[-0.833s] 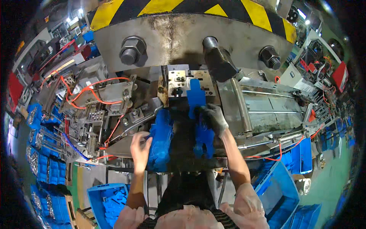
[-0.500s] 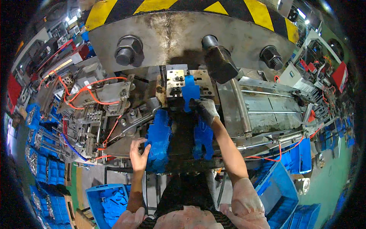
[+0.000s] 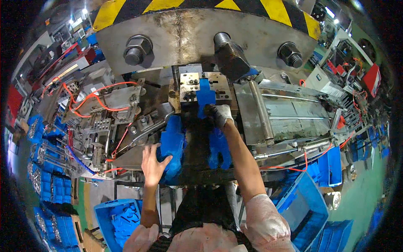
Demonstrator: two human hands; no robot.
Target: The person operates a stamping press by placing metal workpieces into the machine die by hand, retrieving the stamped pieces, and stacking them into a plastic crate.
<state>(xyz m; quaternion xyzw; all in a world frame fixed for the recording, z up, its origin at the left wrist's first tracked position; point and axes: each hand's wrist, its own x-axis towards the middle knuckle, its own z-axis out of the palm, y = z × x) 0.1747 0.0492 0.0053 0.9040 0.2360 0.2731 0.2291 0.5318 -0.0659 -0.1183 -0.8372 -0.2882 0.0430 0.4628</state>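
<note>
A flat blue plate (image 3: 205, 93) with a stepped outline lies on the bright metal die block (image 3: 223, 86) of a press. My right hand (image 3: 221, 114), in a pale glove with dark fingertips, closes on the plate's near, narrow end. Below that hand lie more blue plates (image 3: 218, 149) of similar shape, partly covered by my wrist. My left hand (image 3: 153, 165) is bare, with fingers stretched out and thumb apart. It holds nothing; its thumb reaches the left edge of a stack of blue plates (image 3: 171, 143) on the press bed.
Overhead hangs the heavy press ram (image 3: 180, 40) with large bolts and a striped edge. A metal lever arm (image 3: 145, 126) sits left of the stack. A steel roller (image 3: 261, 113) stands at right. Blue bins (image 3: 100, 214) flank me; the left one holds blue pieces.
The whole view has shifted slightly. My left hand's fingers have straightened and spread beside the stack. My right hand stays at the plate's near end, and the plate keeps its place on the die.
</note>
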